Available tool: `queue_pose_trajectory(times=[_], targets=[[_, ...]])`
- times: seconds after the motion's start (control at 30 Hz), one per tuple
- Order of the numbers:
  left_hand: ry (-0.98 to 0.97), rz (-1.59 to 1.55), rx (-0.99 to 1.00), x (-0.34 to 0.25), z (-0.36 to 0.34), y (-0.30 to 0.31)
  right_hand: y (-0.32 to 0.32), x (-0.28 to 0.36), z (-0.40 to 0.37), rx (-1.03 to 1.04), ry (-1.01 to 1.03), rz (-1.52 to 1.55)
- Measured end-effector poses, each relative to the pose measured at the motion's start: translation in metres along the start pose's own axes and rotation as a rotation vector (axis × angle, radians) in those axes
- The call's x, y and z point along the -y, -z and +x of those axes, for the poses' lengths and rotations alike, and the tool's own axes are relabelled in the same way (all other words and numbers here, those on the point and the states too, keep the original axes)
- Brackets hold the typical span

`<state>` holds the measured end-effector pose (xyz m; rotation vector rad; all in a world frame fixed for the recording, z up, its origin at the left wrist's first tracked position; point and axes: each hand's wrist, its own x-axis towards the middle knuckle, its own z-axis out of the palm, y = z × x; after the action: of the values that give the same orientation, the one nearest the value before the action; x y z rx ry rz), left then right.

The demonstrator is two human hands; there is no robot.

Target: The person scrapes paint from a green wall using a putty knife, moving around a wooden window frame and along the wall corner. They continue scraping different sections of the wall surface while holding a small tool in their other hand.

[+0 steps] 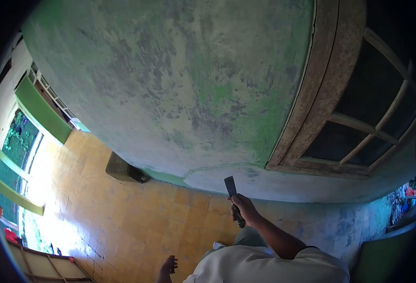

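My right hand (244,209) is wrapped round the dark handle of a scraper (230,186), its flat blade pointing up toward the foot of the wall. The wall (184,85) is patchy grey with green paint remnants and scraped marks; the blade looks apart from it, though the gap is hard to judge. Low at the bottom of the view, my left hand (170,265) hangs over the tiled floor with its fingers partly curled and apart, holding nothing visible.
A wooden-framed window (311,113) with panes is at the right. A dark box-like object (123,169) sits on the orange tiled floor (156,212) against the wall. At the left are green pillars (40,106) and bright openings. A wood-framed panel (48,264) lies lower left.
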<state>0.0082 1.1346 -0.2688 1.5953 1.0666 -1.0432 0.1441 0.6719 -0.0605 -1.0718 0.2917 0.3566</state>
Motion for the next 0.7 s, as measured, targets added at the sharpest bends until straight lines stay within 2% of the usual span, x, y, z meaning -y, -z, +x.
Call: queue_pose_trajectory(times=[0.1, 0.17, 0.23, 0.33, 0.47, 0.57, 0.6, 0.7], targets=[[-0.194, -0.020, 0.074, -0.108, -0.002, 0.022, -0.009, -0.007, 0.010, -0.026, 0.091, 0.017], [-0.266, -0.008, 0.113, -0.168, -0.008, 0.016, -0.011, -0.005, 0.011, -0.031, 0.118, 0.073], [-0.434, 0.054, 0.152, -0.212, -0.014, -0.007, -0.014, 0.005, 0.015, -0.094, 0.117, 0.062], [-0.524, -0.002, 0.266, -0.251, -0.032, -0.042, -0.013, 0.023, 0.030, -0.151, 0.100, 0.031], [-0.454, -0.059, 0.372, -0.296, -0.049, -0.057, -0.015, 0.038, 0.073, -0.130, 0.151, -0.035], [-0.651, -0.072, 0.399, -0.327, -0.051, -0.048, -0.036, 0.072, 0.079, -0.148, 0.226, -0.100], [-0.653, -0.064, 0.410, -0.344, -0.057, -0.044, -0.044, 0.083, 0.079, -0.160, 0.284, -0.103], [-0.954, -0.103, 0.347, -0.399, -0.087, -0.034, -0.042, 0.088, 0.088, -0.178, 0.336, -0.046]])
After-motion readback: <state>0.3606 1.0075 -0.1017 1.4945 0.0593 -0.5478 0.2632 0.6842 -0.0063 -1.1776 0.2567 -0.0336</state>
